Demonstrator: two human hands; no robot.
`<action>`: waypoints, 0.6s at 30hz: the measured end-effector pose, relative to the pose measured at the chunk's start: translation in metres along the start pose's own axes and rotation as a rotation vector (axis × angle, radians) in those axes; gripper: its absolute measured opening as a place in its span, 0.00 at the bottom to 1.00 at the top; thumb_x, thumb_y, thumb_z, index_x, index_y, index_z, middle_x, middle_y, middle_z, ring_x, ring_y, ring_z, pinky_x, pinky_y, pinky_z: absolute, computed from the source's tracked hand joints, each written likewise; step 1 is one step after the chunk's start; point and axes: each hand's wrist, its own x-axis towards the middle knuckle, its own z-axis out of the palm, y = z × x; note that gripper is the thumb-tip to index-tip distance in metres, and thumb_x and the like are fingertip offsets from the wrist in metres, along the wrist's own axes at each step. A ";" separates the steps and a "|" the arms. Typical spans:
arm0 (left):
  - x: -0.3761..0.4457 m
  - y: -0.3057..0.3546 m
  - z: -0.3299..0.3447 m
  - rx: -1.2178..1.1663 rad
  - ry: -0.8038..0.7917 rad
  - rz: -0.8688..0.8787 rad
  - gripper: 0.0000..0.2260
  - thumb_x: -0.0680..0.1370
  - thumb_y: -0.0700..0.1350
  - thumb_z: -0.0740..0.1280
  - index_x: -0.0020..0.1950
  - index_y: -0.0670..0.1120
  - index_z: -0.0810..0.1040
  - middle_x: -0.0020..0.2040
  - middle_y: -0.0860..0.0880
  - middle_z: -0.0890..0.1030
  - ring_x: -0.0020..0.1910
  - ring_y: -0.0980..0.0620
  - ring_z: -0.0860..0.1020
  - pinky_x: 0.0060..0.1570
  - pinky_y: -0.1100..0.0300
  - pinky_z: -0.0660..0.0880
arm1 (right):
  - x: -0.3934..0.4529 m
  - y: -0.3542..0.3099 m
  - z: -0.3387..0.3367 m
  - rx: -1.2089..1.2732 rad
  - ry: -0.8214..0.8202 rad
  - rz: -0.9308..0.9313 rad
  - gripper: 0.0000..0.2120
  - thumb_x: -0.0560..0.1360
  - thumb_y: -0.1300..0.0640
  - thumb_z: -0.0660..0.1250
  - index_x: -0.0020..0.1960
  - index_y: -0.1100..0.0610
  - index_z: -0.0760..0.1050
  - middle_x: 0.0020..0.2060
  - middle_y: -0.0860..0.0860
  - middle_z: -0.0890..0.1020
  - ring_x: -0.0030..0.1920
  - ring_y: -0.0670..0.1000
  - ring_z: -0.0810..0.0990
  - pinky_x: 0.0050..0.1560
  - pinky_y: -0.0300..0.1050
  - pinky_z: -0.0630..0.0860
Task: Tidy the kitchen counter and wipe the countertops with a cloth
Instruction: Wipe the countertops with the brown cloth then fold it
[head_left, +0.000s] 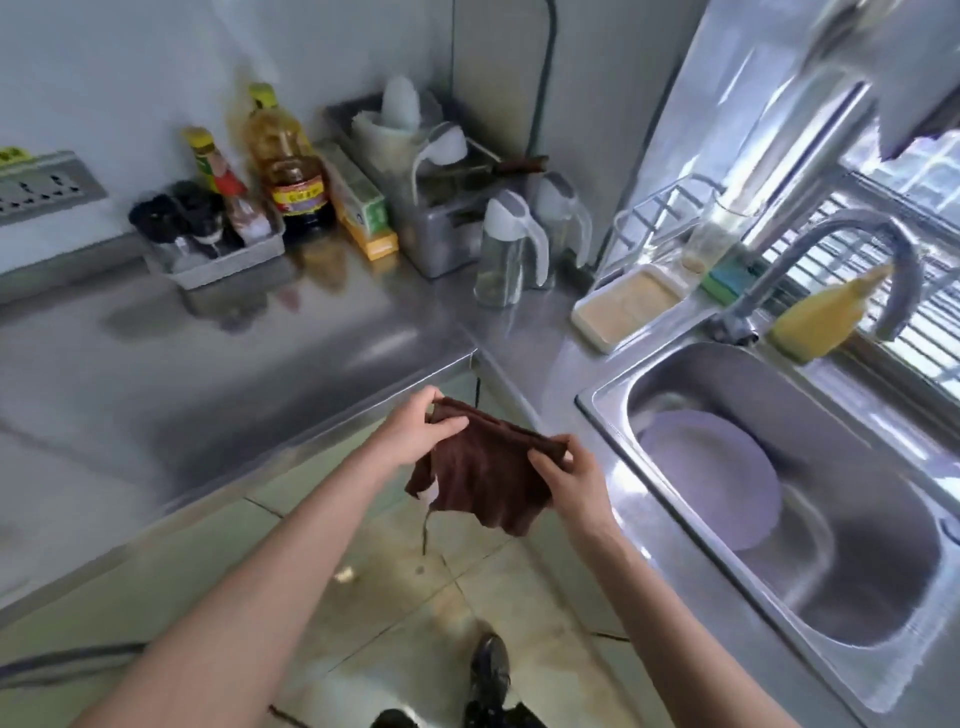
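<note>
A dark brown cloth (483, 478) hangs in the air over the floor, in front of the inner corner of the steel countertop (234, 343). My left hand (415, 434) pinches its upper left corner. My right hand (569, 475) pinches its upper right edge. The cloth is stretched between both hands and droops below them, with a small white tag at its lower left.
A tray of condiment bottles (213, 239), an oil bottle (288, 161), a yellow box (363, 208), a steel container (441, 208) and two glass dispensers (506, 254) line the back wall. At right, a sink (831, 519) holds a purple plate (717, 467) under the tap (852, 265).
</note>
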 end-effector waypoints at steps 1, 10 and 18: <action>0.021 0.011 0.005 0.030 -0.020 0.030 0.10 0.73 0.47 0.70 0.39 0.52 0.68 0.37 0.51 0.75 0.40 0.50 0.74 0.42 0.57 0.69 | 0.015 0.002 -0.006 0.036 0.026 0.033 0.05 0.73 0.57 0.68 0.40 0.51 0.72 0.37 0.56 0.80 0.38 0.53 0.77 0.39 0.51 0.75; 0.166 0.056 0.045 0.131 -0.005 0.156 0.07 0.75 0.40 0.67 0.46 0.44 0.68 0.41 0.45 0.73 0.40 0.50 0.70 0.37 0.58 0.65 | 0.135 -0.003 -0.020 0.187 0.203 0.119 0.04 0.73 0.61 0.64 0.41 0.55 0.70 0.38 0.59 0.77 0.39 0.57 0.75 0.42 0.59 0.76; 0.249 0.075 0.064 0.033 -0.077 0.177 0.06 0.75 0.40 0.67 0.49 0.43 0.70 0.46 0.46 0.76 0.48 0.50 0.74 0.43 0.65 0.66 | 0.206 -0.013 -0.037 0.046 0.385 0.110 0.05 0.73 0.63 0.66 0.43 0.54 0.74 0.37 0.49 0.80 0.41 0.50 0.78 0.46 0.45 0.75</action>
